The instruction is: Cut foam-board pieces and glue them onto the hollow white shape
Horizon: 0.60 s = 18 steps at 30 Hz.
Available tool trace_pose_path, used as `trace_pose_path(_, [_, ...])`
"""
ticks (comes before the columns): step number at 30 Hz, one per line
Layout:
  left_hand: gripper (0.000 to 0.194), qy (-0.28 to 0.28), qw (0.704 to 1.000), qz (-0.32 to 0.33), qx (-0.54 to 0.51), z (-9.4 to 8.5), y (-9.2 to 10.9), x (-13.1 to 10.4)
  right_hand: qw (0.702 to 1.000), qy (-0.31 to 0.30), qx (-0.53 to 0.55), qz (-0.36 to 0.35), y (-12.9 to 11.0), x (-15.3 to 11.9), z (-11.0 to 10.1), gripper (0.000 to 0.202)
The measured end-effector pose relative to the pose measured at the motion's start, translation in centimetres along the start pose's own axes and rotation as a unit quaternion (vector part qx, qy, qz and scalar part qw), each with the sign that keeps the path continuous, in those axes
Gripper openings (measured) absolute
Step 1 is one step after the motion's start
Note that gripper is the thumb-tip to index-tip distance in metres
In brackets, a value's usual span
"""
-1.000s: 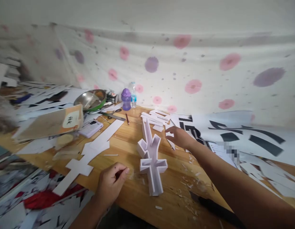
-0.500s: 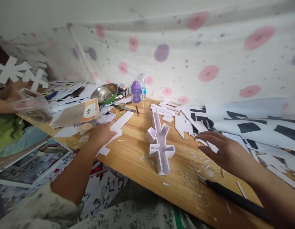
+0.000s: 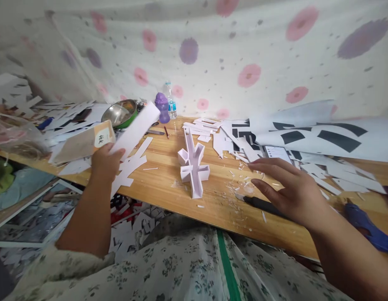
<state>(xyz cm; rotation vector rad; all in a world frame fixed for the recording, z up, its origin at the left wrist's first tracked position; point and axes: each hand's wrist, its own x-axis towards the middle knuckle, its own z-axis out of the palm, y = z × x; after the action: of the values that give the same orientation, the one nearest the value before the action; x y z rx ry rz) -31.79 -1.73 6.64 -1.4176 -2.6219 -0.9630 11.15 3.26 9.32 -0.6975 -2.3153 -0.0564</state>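
My left hand (image 3: 106, 162) grips the lower end of a white foam board strip (image 3: 138, 127), which is tilted up above the table. Under it lie several flat white cut pieces (image 3: 131, 165). In the middle of the table stands a white hollow letter-like form (image 3: 194, 165) with thin upright walls. Over the right side hovers my right hand (image 3: 283, 186), its fingers apart and nothing held. Below that hand a black-handled craft knife (image 3: 262, 205) rests among small white shavings (image 3: 236, 194).
A pan (image 3: 120, 113), a purple cup (image 3: 162, 108) and a water bottle (image 3: 171, 102) stand at the back. White offcuts and a phone (image 3: 277, 154) lie at right, near a blue glue gun (image 3: 367, 225). A book (image 3: 87, 142) sits left, and the table's front edge runs below.
My left hand has picked up the white strip from the table and raised it. The view has shifted right and downward, bringing the glue gun into sight. My right hand stays open.
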Motion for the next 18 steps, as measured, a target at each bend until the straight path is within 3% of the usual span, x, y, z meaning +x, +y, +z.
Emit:
trace_pose_path(2, [0.04, 0.054, 0.998, -0.001, -0.028, -1.4, 1.6, -3.1, 0.998, 0.059, -0.028, -0.018, -1.3, 0.5, -0.3, 0.035])
trace_pose_path(4, [0.024, 0.064, 0.99, 0.103, -0.069, -2.0, 3.9, -6.5, 0.99, 0.116, -0.066, -0.037, -2.9, 1.0, -0.3, 0.045])
trace_pose_path(6, [0.015, -0.028, 0.955, 0.281, -0.095, -1.4, 6.4, -9.7, 0.987, 0.122, -0.073, -0.073, -4.7, 1.1, 0.2, 0.05])
trace_pose_path(8, [0.017, -0.105, 0.901, 0.401, -0.125, 0.1, 8.3, -12.3, 0.989, 0.069, -0.061, -0.117, -6.1, 0.7, 1.1, 0.047])
trace_pose_path(10, [0.016, -0.142, 0.886, 0.419, -0.138, 1.9, 9.3, -14.3, 0.99, -0.003, -0.055, -0.128, -6.8, -0.2, 2.4, 0.038])
trace_pose_path(13, [0.011, -0.139, 0.885, 0.41, -0.17, 4.2, 9.3, -15.9, 0.992, -0.075, -0.035, -0.098, -6.5, -1.9, 4.0, 0.019])
trace_pose_path(18, [0.005, -0.069, 0.885, 0.386, -0.251, 5.7, 7.6, -14.8, 0.992, -0.106, -0.053, -0.051, -3.7, -3.5, 4.5, 0.012])
